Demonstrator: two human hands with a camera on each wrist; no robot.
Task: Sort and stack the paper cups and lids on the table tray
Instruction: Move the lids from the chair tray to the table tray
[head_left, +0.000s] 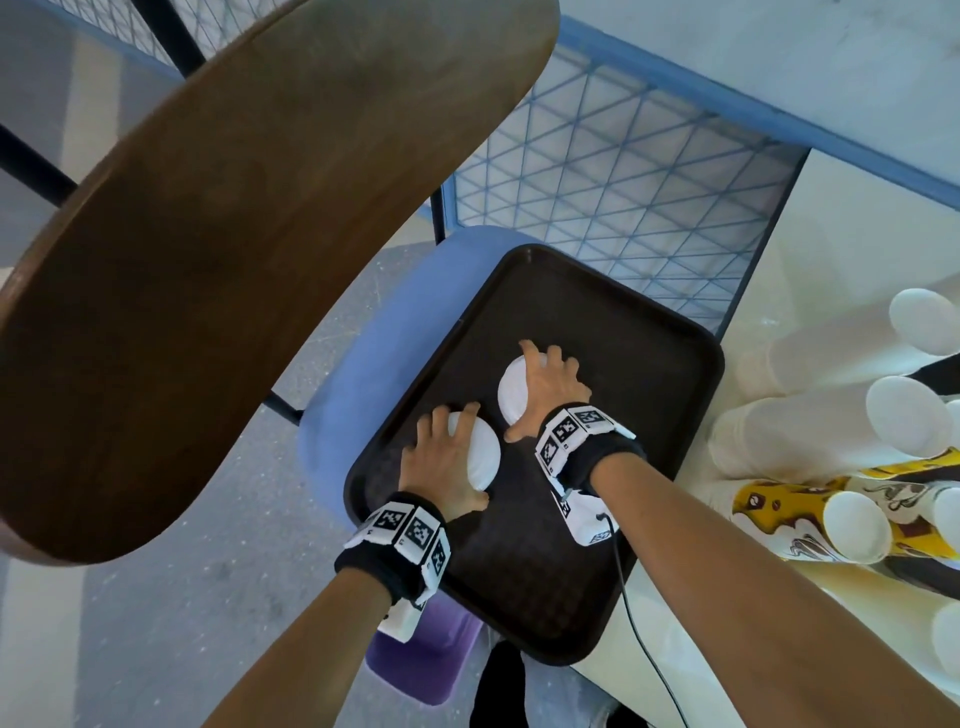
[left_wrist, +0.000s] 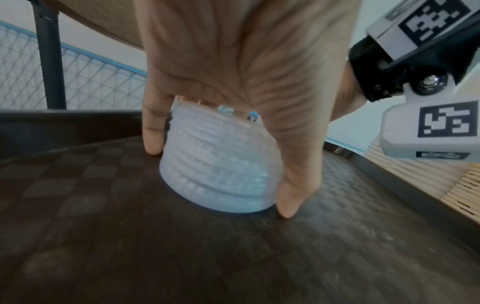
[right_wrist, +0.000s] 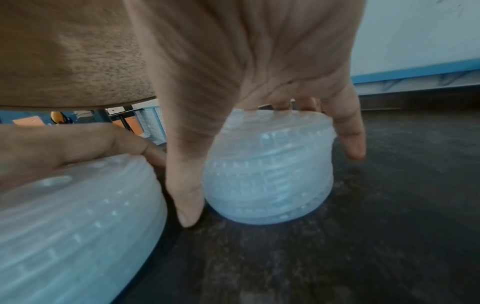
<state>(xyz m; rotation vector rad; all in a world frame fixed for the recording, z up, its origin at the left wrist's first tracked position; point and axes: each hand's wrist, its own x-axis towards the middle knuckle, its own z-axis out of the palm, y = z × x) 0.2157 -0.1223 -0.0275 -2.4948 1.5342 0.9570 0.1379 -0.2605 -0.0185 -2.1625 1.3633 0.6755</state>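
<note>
Two lid stacks stand side by side on the tray (head_left: 613, 587), just apart. The left hand (head_left: 441, 462) clamps the near stack (left_wrist: 218, 164) from above, thumb and fingers curled down its sides; the right hand (head_left: 545, 387) grips the far stack (right_wrist: 270, 174) likewise. Fingertips appear to reach the tray floor — blur leaves this uncertain. To square each stack, press inward evenly and keep the base flat on the tray. Sleeves of cups (head_left: 810, 415) lie on the table (head_left: 841, 208) — right of the tray, unsorted.
</note>
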